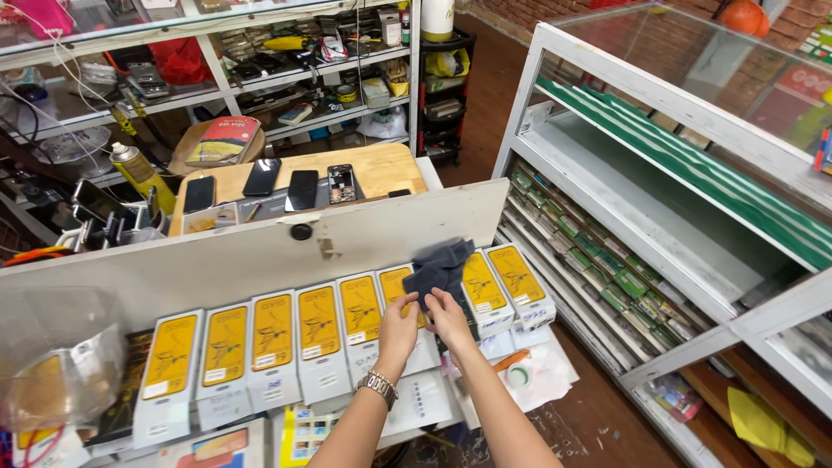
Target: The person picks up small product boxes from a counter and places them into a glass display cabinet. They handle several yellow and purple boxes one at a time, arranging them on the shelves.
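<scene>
Both bare forearms enter from the bottom edge, centre of the frame, and converge toward the middle. Left hand (pixel 399 328): forearm rises from bottom centre-left, angled slightly right; metal-link watch on the wrist; back of hand faces the camera; fingers curled forward and down, thumb turned toward the other hand. Right hand (pixel 449 317): forearm runs from bottom centre-right up and to the left; wrist straight; fingers bent, tips pinched together at the upper end. The 2 hands sit just beside each other, thumbs nearly touching, at about the same height.
</scene>
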